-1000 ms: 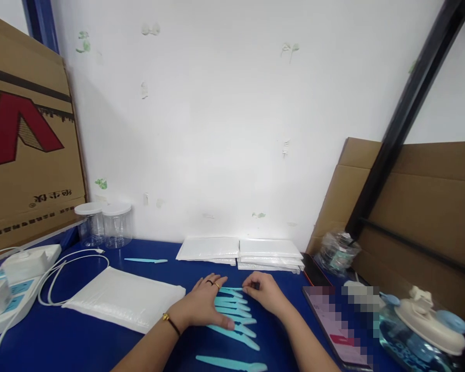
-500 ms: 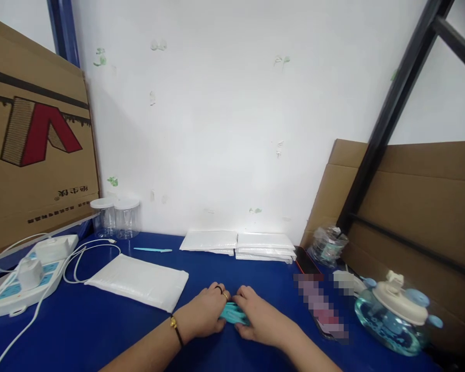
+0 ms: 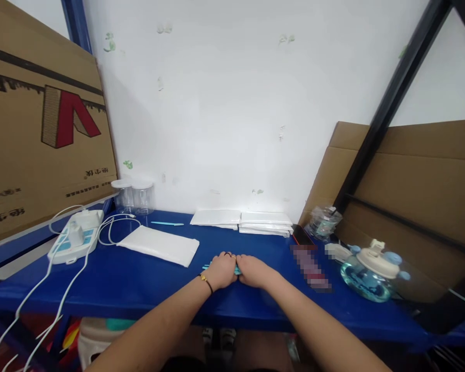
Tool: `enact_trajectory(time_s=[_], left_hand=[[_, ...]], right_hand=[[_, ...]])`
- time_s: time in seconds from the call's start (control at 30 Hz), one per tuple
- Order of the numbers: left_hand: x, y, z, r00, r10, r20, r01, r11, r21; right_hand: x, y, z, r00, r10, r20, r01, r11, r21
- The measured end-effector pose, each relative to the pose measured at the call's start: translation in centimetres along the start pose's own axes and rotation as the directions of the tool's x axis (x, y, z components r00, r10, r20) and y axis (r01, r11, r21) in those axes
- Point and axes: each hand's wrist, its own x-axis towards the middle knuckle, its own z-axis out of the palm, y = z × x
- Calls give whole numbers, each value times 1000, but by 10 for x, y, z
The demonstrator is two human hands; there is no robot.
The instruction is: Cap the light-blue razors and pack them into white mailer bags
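Note:
My left hand (image 3: 222,270) and my right hand (image 3: 252,272) meet knuckle to knuckle above the front part of the blue table. Both are closed around a small bunch of light-blue plastic sticks (image 3: 206,266). Only the ends past my left hand and a bit between the hands show; my fingers cover the rest. A single slim light-blue stick (image 3: 167,223), shaped like an eyebrow razor, lies farther back on the left. Nearer to my left hand is a flat white padded packet (image 3: 160,245).
Two stacks of white packets (image 3: 215,217) lie along the wall. On the left stand a power strip (image 3: 75,237) with white cables and two clear lidded jars (image 3: 142,199). To the right are a phone (image 3: 303,236), a wrapped cup (image 3: 322,223) and a clear blue-tinted jug (image 3: 368,274).
The view has tilted down and drawn back, showing the table's front edge. My hands have come together, and my fingers now cover more of the blue sticks.

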Motion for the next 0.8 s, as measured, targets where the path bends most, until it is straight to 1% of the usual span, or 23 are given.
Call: enact_trajectory(time_s=[0.13, 0.23, 0.37, 0.5, 0.57, 0.6, 0.67, 0.73, 0.77, 0.8], left_hand=[[2, -1, 2, 999, -42, -14, 41, 997, -67], [5, -3, -2, 996, -63, -57, 55, 991, -125], [9, -4, -9, 987, -72, -144, 34, 968, -250], [13, -3, -17, 968, -72, -241, -38, 906, -423], [16, -3, -20, 953, -81, -293, -84, 856, -510], [17, -3, -21, 943, -97, -317, -100, 828, -551], [20, -5, -21, 925, -147, -352, -118, 768, -629], [24, -7, -16, 912, -198, -358, -121, 705, -699], [25, -9, -13, 911, -218, -350, -119, 673, -730], [27, -10, -8, 912, -232, -337, -116, 643, -757]], right_hand=[[1, -2, -6, 999, 30, 37, -29, 999, -29], [3, -4, -22, 997, 58, 58, -54, 996, -65], [7, -11, -56, 993, 93, 75, -84, 990, -115], [8, -17, -102, 990, 131, 48, -122, 979, -163], [6, -18, -126, 991, 132, 3, -130, 977, -168], [5, -18, -136, 994, 106, -30, -110, 984, -143], [5, -20, -149, 991, 8, -136, -11, 1000, -21], [11, -25, -147, 958, -73, -278, 108, 988, 111], [16, -29, -140, 938, -83, -338, 140, 979, 148], [22, -32, -131, 924, -75, -375, 145, 976, 162]])
